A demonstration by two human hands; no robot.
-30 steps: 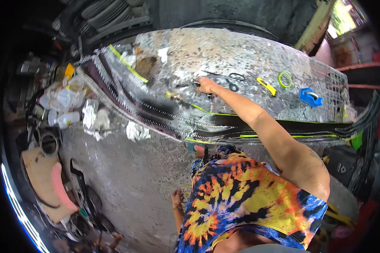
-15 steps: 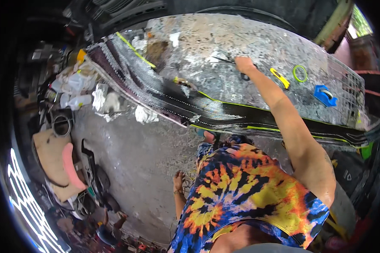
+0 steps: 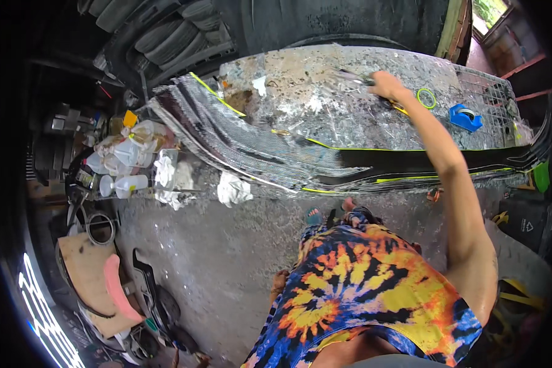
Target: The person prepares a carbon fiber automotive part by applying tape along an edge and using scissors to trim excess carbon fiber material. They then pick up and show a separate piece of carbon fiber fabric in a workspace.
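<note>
My right hand (image 3: 387, 84) is closed around a pair of scissors (image 3: 353, 76) low over the far part of the worktable; motion smears the blades, which point left. Beside that hand a yellow utility knife (image 3: 400, 108) is partly covered by it. Across the table's near side, under my right arm, stretches a long curved black part (image 3: 405, 164), its left portion covered with grey woven cloth (image 3: 227, 132). Yellow-green tape (image 3: 218, 95) runs along stretches of its edges. My left hand (image 3: 279, 282) hangs at my side, partly hidden by my clothing, its fingers unclear.
On the worktable (image 3: 313, 64) a green tape ring (image 3: 426, 98) and a blue tape dispenser (image 3: 465, 118) lie to the right. Plastic bottles (image 3: 124, 185) and crumpled white paper (image 3: 234, 187) crowd the left. A brown board (image 3: 83, 257) with a pink curved piece (image 3: 120, 288) lies lower left.
My right hand has carried the scissors to the right, close to the utility knife. My left hand has drawn in against my body. The whole view has shifted.
</note>
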